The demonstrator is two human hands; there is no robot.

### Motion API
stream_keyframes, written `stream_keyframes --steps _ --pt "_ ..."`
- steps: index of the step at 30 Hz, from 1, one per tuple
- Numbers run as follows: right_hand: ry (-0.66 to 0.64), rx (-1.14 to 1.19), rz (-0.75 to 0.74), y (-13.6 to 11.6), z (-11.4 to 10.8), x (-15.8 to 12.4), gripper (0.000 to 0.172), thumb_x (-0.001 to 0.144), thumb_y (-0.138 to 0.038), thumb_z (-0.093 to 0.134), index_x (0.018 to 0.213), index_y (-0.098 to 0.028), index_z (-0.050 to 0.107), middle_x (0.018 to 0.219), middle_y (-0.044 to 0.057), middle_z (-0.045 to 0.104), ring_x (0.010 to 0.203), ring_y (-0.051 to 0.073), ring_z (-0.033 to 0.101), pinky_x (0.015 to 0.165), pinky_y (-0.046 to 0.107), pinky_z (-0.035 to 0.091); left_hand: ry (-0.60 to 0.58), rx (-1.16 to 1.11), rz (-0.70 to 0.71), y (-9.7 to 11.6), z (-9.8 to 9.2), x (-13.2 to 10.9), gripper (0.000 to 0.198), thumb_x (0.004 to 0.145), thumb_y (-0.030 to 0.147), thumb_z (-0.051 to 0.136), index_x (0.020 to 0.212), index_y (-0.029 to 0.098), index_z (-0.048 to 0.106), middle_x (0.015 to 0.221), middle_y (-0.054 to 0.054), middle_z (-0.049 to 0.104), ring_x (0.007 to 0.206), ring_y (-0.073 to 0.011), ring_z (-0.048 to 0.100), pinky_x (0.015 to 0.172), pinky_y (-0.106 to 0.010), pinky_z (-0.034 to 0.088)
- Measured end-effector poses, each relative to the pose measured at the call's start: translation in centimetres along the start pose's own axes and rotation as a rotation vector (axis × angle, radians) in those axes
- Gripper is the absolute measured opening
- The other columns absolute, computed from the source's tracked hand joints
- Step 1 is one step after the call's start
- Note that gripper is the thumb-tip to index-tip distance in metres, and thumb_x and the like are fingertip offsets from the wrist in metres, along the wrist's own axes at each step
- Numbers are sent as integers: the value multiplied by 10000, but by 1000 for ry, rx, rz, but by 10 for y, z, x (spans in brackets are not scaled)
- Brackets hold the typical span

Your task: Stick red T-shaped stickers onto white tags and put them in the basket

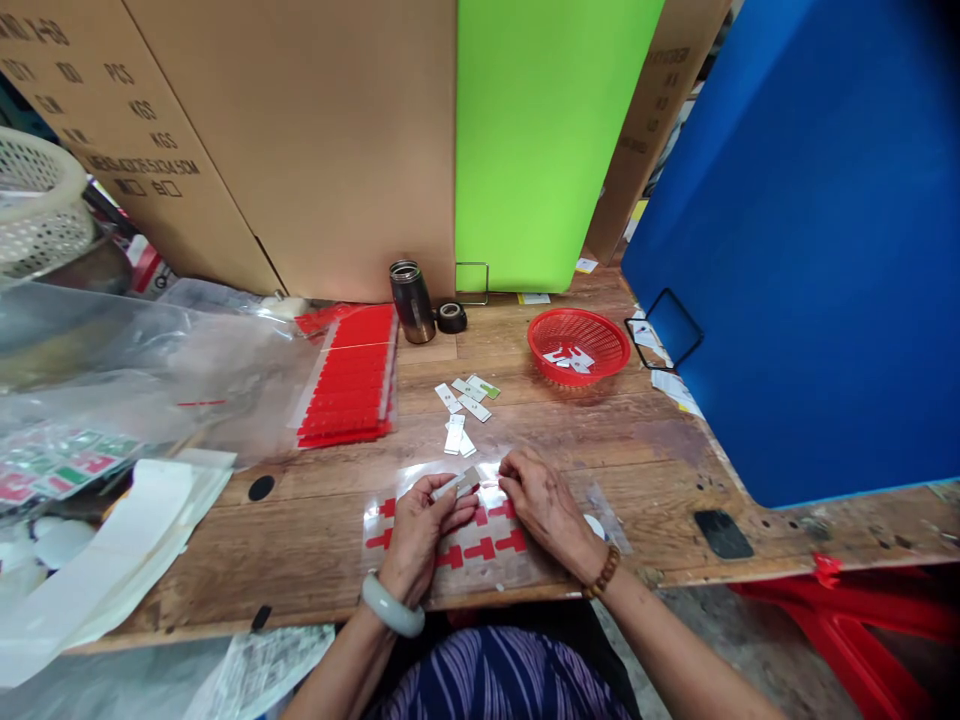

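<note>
My left hand pinches a small pale rectangular tag, with a greyish end sticking out past the fingertips. My right hand is beside it, fingers bent and pressed together. What those fingers hold, if anything, I cannot make out. Under both hands lies a clear plastic sheet carrying rows of red T-shaped stickers, partly hidden by the hands. Several loose white tags lie scattered just beyond the sheet, one of them with a green part.
A red basket holding red and white pieces stands at the back right. Left of it are an uncapped dark flask and its lid. Red sheets are stacked at left, near plastic bags. Boxes and a blue panel border the table.
</note>
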State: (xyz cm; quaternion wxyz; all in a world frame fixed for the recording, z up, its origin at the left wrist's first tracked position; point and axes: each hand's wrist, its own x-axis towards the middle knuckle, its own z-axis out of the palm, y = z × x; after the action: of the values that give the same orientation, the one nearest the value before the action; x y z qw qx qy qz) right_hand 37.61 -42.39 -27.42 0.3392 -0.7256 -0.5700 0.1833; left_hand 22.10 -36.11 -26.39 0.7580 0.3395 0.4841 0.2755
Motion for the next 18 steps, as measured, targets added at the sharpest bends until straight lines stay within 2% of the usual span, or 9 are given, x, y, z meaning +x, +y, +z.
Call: stream_keyframes --steps 6,13,18 --pt "-37 -34 68 -5 -1 6 147 781 -65 446 717 -191 487 738 13 521 681 154 485 632 268 359 29 -22 -8 0 1 1 205 770 63 623 946 111 530 831 -117 710 753 -170 704 715 -218 556" --pt "76 46 -6 -8 6 -13 181 890 -116 372 868 -202 530 860 53 506 780 184 496 714 303 404 18 -21 11 -2 1 1 192 774 76 616 939 119 528 869 -117 706 787 -179 701 746 -245 548" --pt "117 73 27 -4 14 -13 187 850 -74 400 793 -203 523 826 41 503 774 183 499 717 305 405 18 11 27 -2 2 0 194 773 96 624 942 122 532 896 -123 705 818 -186 697 768 -262 542"
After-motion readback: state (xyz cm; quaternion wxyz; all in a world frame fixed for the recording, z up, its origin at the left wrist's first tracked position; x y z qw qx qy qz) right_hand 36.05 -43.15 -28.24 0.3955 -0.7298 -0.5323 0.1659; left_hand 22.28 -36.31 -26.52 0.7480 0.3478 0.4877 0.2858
